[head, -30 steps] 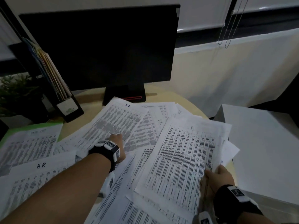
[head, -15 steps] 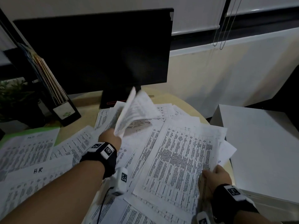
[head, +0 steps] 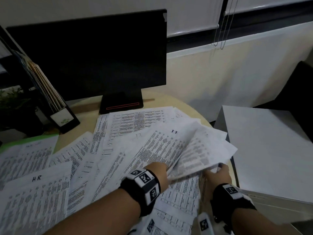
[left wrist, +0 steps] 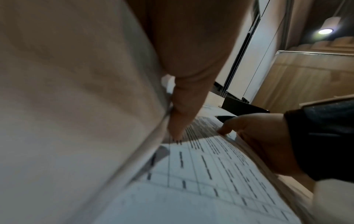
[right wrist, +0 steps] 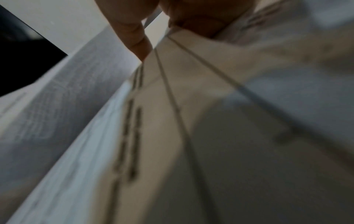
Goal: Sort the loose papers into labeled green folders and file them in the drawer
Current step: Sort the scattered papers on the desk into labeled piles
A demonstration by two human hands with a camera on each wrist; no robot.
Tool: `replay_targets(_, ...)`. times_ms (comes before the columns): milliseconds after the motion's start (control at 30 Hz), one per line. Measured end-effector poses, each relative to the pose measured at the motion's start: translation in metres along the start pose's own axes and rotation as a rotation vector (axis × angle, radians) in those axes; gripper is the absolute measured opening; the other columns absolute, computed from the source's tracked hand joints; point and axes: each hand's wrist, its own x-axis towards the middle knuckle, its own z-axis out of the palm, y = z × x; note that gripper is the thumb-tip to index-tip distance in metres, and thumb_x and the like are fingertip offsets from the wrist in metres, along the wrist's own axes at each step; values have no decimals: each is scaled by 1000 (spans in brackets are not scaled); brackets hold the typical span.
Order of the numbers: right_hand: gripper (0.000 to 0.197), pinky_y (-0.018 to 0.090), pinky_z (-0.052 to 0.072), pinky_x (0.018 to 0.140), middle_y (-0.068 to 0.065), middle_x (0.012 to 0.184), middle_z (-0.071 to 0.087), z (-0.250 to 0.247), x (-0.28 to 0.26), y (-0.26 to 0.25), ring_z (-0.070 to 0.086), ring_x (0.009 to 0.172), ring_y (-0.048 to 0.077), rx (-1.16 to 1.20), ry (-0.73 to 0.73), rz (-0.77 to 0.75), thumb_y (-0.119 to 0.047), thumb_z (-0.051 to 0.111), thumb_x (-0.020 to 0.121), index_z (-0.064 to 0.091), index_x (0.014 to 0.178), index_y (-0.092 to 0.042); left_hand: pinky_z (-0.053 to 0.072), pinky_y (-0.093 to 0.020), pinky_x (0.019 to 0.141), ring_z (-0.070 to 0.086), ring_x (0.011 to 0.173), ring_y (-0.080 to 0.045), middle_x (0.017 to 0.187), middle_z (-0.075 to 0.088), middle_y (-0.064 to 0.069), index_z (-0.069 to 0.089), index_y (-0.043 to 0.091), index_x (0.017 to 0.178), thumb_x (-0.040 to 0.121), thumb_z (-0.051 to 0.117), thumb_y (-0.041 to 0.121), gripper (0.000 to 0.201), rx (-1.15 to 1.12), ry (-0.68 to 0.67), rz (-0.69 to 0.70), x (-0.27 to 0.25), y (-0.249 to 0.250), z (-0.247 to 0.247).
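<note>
The desk carries a dark monitor at the back and a black file holder of upright folders at the back left; a white cabinet stands just beside the desk on the right, and no open drawer shows in any view. Across the desk top the loose papers lie in an overlapping spread, many of them printed tables. At the left edge one green folder lies flat with sheets resting on it, and nearer the person a sheet marked "HR" tops another small pile; a sheet near the middle right bears a mark that looks like "IT".

By these signs the sorting is begun but far from finished: a few sheets sit grouped at the left, most are still scattered, and nothing looks filed.

The left hand pinches the near edge of a lifted sheet, its fingers closed on the paper, and holds it at a slant over the pile at the right of the desk. The right hand is at that sheet's near right corner; in the right wrist view its fingers curl onto paper edges, so it appears to grip paper there, though the blur hides exactly which sheets
</note>
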Motion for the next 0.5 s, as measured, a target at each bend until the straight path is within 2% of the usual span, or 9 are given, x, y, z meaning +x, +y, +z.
replay_targets(67, 64, 31, 39, 80, 18, 124, 58, -1, 2, 1, 58, 107, 38, 46, -10, 19, -28, 69, 81, 39, 134, -7, 56, -31, 74, 64, 80, -15, 92, 65, 0, 59, 15, 98, 86, 66, 30, 20, -37, -18, 1, -4, 2, 6)
replay_targets(133, 64, 31, 38, 80, 18, 122, 59, 0, 7, 3, 58, 107, 37, 59, -22, 34, -29, 67, 83, 36, 136, -10, 52, -24, 67, 60, 75, -7, 91, 63, 4, 57, 17, 99, 84, 69, 36, 27, -96, -40, 8, -8, 3, 9)
replay_targets(200, 56, 30, 38, 78, 16, 117, 61, 1, 12, 5, 59, 100, 34, 72, -33, 38, -28, 63, 86, 40, 133, -9, 52, -30, 79, 62, 91, -16, 106, 64, -2, 57, 13, 109, 88, 63, 38, 33, -103, -44, 23, -7, 2, 9)
replay_targets(267, 41, 28, 37, 71, 16, 114, 60, 0, 10, 3, 54, 90, 28, 113, -55, 61, -22, 57, 90, 45, 127, -6, 49, -34, 92, 59, 110, -25, 123, 59, -8, 55, 8, 122, 94, 54, 31, 36, -103, -7, 12, -4, 2, 7)
replay_targets(333, 41, 27, 39, 63, 16, 111, 60, -1, 12, 3, 50, 82, 24, 246, -83, 109, -21, 51, 93, 47, 130, -3, 49, -35, 94, 58, 110, -26, 123, 59, -8, 57, 7, 122, 96, 48, 28, 34, -115, 53, 22, 0, 1, 9)
replay_targets(367, 46, 27, 42, 66, 14, 109, 60, 0, 11, 3, 52, 82, 25, 356, -122, 159, -30, 51, 92, 48, 131, -6, 50, -36, 93, 60, 106, -26, 120, 60, -6, 60, 9, 119, 95, 48, 30, 34, -128, 64, 43, 0, 3, 11)
replay_targets(433, 62, 39, 48, 86, 9, 119, 58, 3, 7, 2, 57, 98, 31, 513, -132, 231, -60, 54, 82, 51, 128, -19, 49, -39, 96, 57, 108, -25, 122, 55, -4, 60, 17, 120, 92, 49, 44, 40, -117, 33, 105, -1, 6, 16)
replay_targets(467, 73, 46, 45, 94, 5, 125, 56, 5, 6, 1, 56, 107, 33, 502, -131, 201, -72, 58, 71, 50, 124, -22, 46, -40, 99, 53, 113, -24, 127, 51, -3, 57, 20, 124, 90, 50, 51, 47, -89, 1, 142, -2, 8, 19)
replay_targets(500, 88, 48, 43, 98, 5, 128, 54, 6, 6, 0, 54, 111, 33, 440, -117, 143, -75, 65, 61, 49, 127, -19, 44, -41, 100, 51, 115, -22, 128, 50, -2, 56, 22, 127, 88, 51, 56, 52, -70, -24, 180, -4, 10, 20)
